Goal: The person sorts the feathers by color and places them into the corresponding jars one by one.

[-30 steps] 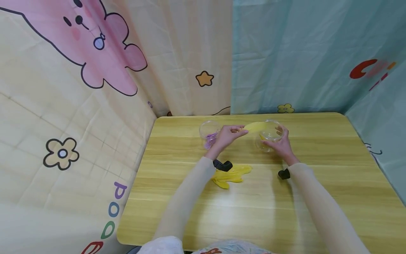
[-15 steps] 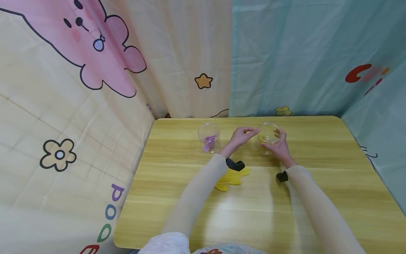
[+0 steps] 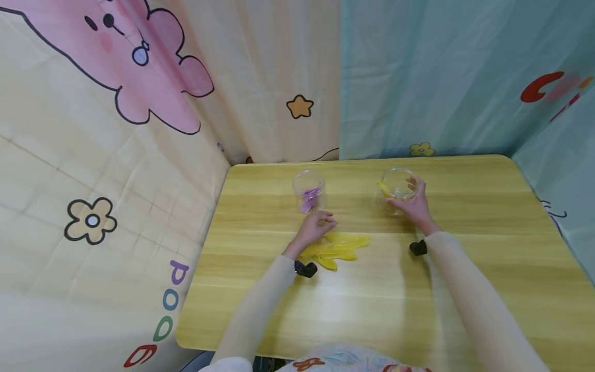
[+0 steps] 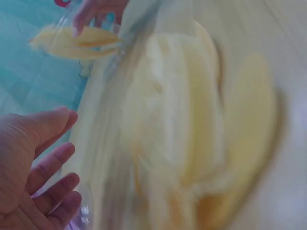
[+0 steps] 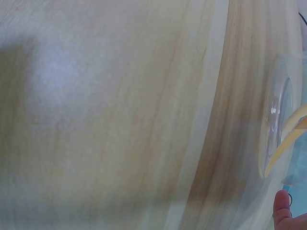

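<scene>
Yellow and flat, the pile (image 3: 341,247) lies fanned on the table (image 3: 488,206): long, leaf-shaped feathers that overlap, with rounded ends, blurred in the left wrist view. At the pile's far left edge is the left hand (image 3: 316,227), its thumb close to the index finger and the other fingers loosely bent and apart, with nothing visible in its grasp; whether it touches a feather is hard to tell. Beyond the pile and to its right, the right hand (image 3: 416,204) holds a cup (image 3: 401,181), thumb and fingers curled around the side. That cup is clear, smooth and round, upright and wide-mouthed, and at least two yellow feathers (image 5: 288,148) curve inside it. Beyond the pile and to its left stands a second cup (image 3: 304,178), equally clear, with a thin, tangled bunch of purple feathers (image 3: 311,197). To lift one piece well, slide a fingertip under an outlying feather (image 3: 327,264) at the pile's near side, then pinch it alone, since such thin, flat pieces probably cling together. Gripping near one end should keep the rest from folding at the rim, and a light, steady hold should suit the cup's thin-looking wall.
</scene>
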Motion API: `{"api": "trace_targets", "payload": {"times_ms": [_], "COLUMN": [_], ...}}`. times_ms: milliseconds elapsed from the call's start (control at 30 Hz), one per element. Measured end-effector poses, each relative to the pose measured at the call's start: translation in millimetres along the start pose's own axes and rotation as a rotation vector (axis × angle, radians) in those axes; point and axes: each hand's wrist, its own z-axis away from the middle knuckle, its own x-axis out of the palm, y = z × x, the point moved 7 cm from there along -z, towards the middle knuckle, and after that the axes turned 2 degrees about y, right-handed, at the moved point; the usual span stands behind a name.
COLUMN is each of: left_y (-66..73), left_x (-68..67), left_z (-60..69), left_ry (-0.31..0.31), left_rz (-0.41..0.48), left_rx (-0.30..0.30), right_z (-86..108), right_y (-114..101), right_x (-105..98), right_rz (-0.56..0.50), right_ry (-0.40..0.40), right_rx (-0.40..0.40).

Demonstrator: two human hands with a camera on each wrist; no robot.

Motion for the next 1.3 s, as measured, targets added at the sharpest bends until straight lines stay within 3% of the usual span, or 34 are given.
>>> {"api": "trace_targets", "payload": {"times_ms": [167,300,700,833,967,1100,1300], "left_y": [-20.5,-31.0,-29.6,-33.2,-28.7,-13.6,16.6], "left_x": [-10.4,-6.7,6.3,7.5,5.9,-0.5,-11.6], "left_z": [27.6,37.2,29.9,28.0,22.7,13.6,-6.1], "left_ry": [0.065,0.039,-0.047,-0.074,-0.075,-0.035,0.052], "left_rz": [-0.116,-0.189,-0.276,-0.181,-0.009,0.115,0.277], "left_rx": [-0.022,-0.032,0.009,-0.028,-0.057,-0.075,-0.052], "right_z": [-0.9,0.2,-1.5,-2.1,-2.8,-3.8,10.2], "right_y": [-3.4,-1.2,2.2,1.2,1.0,-0.4,-32.2], "right_x": [0.4,0.8,-0.6,-1.2,-2.4,-3.2,-1.8], "right_rz": [-0.025,-0.037,-0.017,-0.013,-0.014,-0.02,-0.075], "right_ry": [0.004,0.009,0.005,-0.005,-0.003,-0.003,-0.037], "right_rx": [-0.013,-0.005,0.012,0.02,0.017,0.009,0.002]}}
